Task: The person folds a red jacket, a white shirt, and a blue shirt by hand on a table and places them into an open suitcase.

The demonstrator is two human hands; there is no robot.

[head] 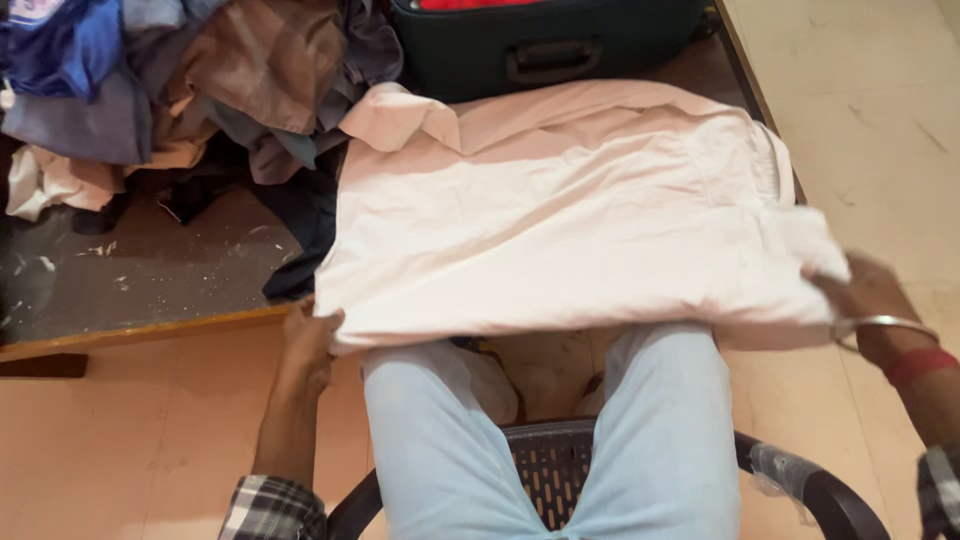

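A pale pink shirt (570,220) lies spread flat over the edge of a low dark platform (140,275) and over my knees. My left hand (308,340) grips the shirt's near left corner from below. My right hand (868,292), with a metal bangle and a red thread at the wrist, pinches the shirt's near right corner. The shirt's collar end points away from me, toward a dark green suitcase (545,45).
A heap of crumpled clothes (190,80) in blue, brown and white fills the platform's far left. I sit on a dark plastic chair (560,470) in light blue trousers. A tiled floor (860,120) runs along the right.
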